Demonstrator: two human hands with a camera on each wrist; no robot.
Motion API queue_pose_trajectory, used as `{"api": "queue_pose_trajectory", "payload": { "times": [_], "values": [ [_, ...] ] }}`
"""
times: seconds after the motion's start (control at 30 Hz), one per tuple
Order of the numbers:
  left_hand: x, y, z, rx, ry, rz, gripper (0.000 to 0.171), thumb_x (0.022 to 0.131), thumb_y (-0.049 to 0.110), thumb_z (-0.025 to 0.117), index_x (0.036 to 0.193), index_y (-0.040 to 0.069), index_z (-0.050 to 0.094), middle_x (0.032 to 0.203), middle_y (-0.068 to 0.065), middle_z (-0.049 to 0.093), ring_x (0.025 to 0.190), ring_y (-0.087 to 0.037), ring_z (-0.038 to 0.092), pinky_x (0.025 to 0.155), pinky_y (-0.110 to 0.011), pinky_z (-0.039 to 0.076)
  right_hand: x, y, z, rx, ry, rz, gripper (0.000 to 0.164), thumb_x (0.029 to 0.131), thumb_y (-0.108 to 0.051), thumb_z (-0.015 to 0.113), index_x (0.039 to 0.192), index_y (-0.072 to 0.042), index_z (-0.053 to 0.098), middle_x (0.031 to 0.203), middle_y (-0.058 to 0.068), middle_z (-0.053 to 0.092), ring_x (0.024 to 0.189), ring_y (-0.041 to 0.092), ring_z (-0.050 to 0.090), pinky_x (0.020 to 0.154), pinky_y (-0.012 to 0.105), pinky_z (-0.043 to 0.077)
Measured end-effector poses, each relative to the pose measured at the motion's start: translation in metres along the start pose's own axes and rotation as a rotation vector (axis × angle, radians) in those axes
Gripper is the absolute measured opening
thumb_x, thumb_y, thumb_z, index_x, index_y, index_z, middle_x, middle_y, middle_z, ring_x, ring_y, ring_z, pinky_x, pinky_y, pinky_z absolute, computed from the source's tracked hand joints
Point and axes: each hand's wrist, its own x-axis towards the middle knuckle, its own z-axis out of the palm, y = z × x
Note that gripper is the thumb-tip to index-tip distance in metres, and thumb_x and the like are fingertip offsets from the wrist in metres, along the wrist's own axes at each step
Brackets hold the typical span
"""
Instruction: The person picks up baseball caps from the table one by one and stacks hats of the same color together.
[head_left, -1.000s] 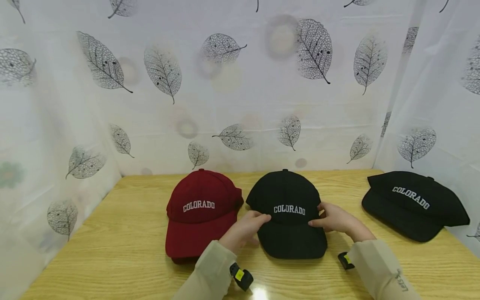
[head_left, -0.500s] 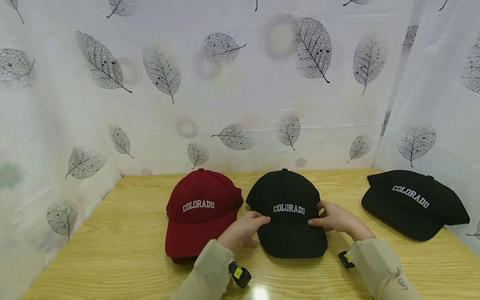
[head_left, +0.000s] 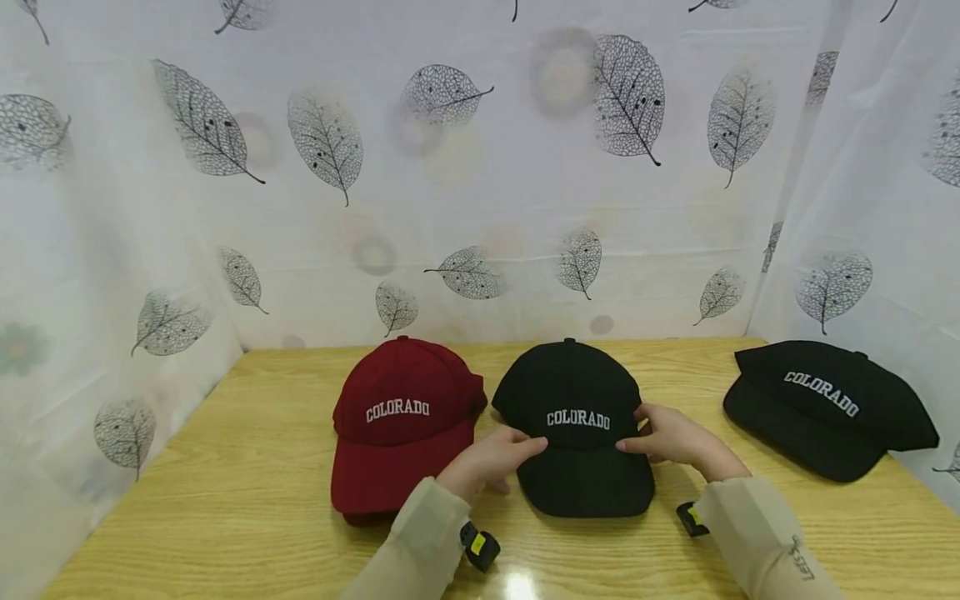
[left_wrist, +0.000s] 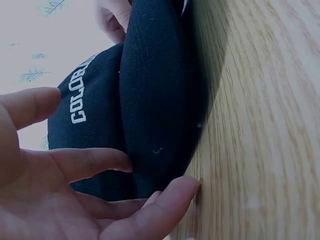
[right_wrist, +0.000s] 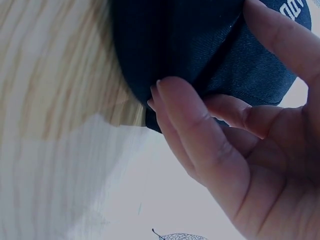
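A black baseball cap (head_left: 577, 392) with white COLORADO lettering sits upright on the table, brim forward, between both hands. At its left side is my left hand (head_left: 491, 462), thumb over the front near the brim seam. In the left wrist view, the left fingers (left_wrist: 95, 162) lie fairly straight and spread beside the brim. My right hand (head_left: 671, 437) holds the cap's right side, thumb on the seam. Its fingers (right_wrist: 185, 110) bend along the cap's edge in the right wrist view.
A dark red COLORADO cap (head_left: 405, 392) stands just left, partly behind the left forearm. Another black cap (head_left: 825, 408) lies tilted at the right by the curtain. Leaf-printed white curtain (head_left: 510, 200) encloses the back and sides of the wooden table (head_left: 247, 483).
The left thumb has shifted slightly right across the front of the black cap. The right hand and all the caps have stayed almost still.
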Motion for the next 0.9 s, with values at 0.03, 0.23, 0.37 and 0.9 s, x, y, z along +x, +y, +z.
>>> {"api": "queue_pose_trajectory", "payload": {
  "times": [0.03,0.23,0.37,0.9],
  "values": [
    [-0.0003,0.0006,0.0004,0.008,0.001,0.003,0.055,0.085,0.038,0.056,0.120,-0.004,0.047,0.119,-0.016,0.047,0.104,-0.030,0.047,0.068,-0.047,0.047,0.0000,0.0001,-0.0001,-0.002,0.000,-0.001,0.061,0.076,-0.025,0.069,0.109,0.017,0.041,0.089,0.017,0.055,0.073,0.022,0.058,0.060,0.034,0.050],
    [-0.0001,0.0017,0.0013,0.076,0.007,0.035,0.056,0.086,0.035,0.056,0.122,-0.007,0.045,0.118,-0.018,0.047,0.099,-0.029,0.050,0.066,-0.044,0.048,0.0001,0.0007,0.0002,-0.010,0.003,0.008,0.063,0.076,-0.027,0.070,0.110,0.017,0.041,0.091,0.017,0.055,0.072,0.022,0.058,0.060,0.034,0.049],
    [0.0002,0.0007,0.0010,0.151,0.006,0.079,0.056,0.085,0.032,0.057,0.122,-0.009,0.045,0.119,-0.018,0.047,0.095,-0.026,0.050,0.069,-0.041,0.047,0.0000,-0.0003,-0.0001,-0.029,0.002,0.006,0.064,0.076,-0.027,0.070,0.110,0.018,0.041,0.094,0.021,0.054,0.071,0.022,0.058,0.060,0.034,0.049],
    [-0.0003,0.0011,-0.0055,0.450,0.048,0.214,0.048,0.086,0.032,0.055,0.114,-0.008,0.054,0.113,-0.018,0.054,0.102,-0.027,0.051,0.086,-0.042,0.039,-0.0044,-0.0048,-0.0075,-0.174,0.028,-0.057,0.052,0.080,-0.026,0.064,0.106,0.017,0.050,0.094,0.022,0.057,0.067,0.020,0.056,0.057,0.033,0.047]
  ]
}}
